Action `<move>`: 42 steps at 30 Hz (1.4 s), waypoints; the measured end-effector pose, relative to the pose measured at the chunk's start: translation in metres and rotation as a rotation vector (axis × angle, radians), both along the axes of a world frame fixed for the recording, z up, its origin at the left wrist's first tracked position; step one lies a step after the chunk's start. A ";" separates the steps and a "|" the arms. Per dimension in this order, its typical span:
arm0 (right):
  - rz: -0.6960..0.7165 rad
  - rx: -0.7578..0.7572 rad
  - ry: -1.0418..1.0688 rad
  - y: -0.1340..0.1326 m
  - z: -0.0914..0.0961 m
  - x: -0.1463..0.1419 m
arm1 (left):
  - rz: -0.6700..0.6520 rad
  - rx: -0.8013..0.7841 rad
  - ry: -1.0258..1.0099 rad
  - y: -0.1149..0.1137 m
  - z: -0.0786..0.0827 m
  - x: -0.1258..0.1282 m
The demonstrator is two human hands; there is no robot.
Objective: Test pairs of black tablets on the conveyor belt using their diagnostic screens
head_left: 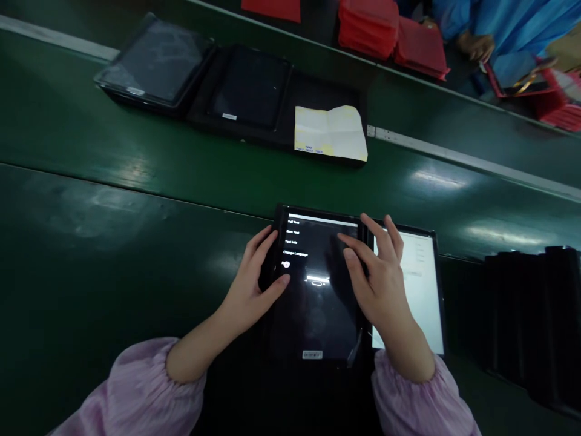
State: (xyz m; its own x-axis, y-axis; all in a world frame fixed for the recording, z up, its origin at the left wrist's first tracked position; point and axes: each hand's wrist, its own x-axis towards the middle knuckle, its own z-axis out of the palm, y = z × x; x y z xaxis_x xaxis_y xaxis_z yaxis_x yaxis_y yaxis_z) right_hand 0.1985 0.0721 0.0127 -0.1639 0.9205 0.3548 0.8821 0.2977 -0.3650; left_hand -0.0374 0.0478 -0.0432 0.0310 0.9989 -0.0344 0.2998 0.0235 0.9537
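In front of me lies a tablet [320, 315] with a dark screen, its lit menu reading Full Test, Item Test, Test Info and Change Language. At its left edge, my left hand [247, 287] grips it with the thumb over the screen and fingertips along the side. My right hand [381, 278] is above the right part of the screen, fingers apart and holding nothing; whether a fingertip touches the glass I cannot tell. Partly under the right hand and wrist is a second tablet [424, 303] with a bright white screen. A small label [312, 355] sits near the dark tablet's bottom.
Beyond, two dark tablets [157, 60] [249, 88] rest in a row beside a creased paper [331, 133]. Black trays or cases [531, 321] stand at right. Across the green bench [113, 254] are red pouches [367, 27] and a co-worker's hand [474, 47] beside blue sleeves.
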 end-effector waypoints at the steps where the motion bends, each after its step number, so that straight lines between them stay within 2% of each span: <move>1: -0.001 -0.005 -0.006 0.000 0.000 0.000 | 0.004 0.007 0.006 0.000 0.000 0.001; 11: 0.020 -0.060 -0.018 -0.002 -0.003 -0.001 | 0.019 0.031 -0.051 -0.001 0.000 0.001; 17: 0.003 0.018 0.028 -0.002 0.007 0.001 | 0.028 0.045 -0.120 0.000 -0.001 0.000; 21: 0.034 0.084 0.065 -0.005 0.018 0.000 | 0.051 -0.038 -0.275 -0.001 -0.001 0.000; 25: 0.151 0.089 0.120 -0.009 0.028 -0.005 | 0.171 -0.097 -0.453 0.000 0.001 0.003; 30: 0.271 0.043 0.080 -0.011 0.027 -0.009 | 0.395 -0.055 -0.496 0.007 0.004 0.006; 36: 0.272 0.008 0.022 -0.009 0.024 -0.007 | 0.412 -0.052 -0.483 0.010 0.003 0.004; 42: 0.247 -0.035 0.005 -0.010 0.016 -0.010 | 0.440 0.045 -0.626 0.016 -0.001 0.006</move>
State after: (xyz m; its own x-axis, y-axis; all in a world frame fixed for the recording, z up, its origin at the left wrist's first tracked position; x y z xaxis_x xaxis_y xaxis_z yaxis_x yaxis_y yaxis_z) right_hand 0.1885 0.0618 0.0282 -0.3835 0.8644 0.3251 0.7822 0.4911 -0.3833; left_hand -0.0313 0.0634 -0.0438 -0.3692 0.9239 -0.1005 -0.3246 -0.0269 0.9455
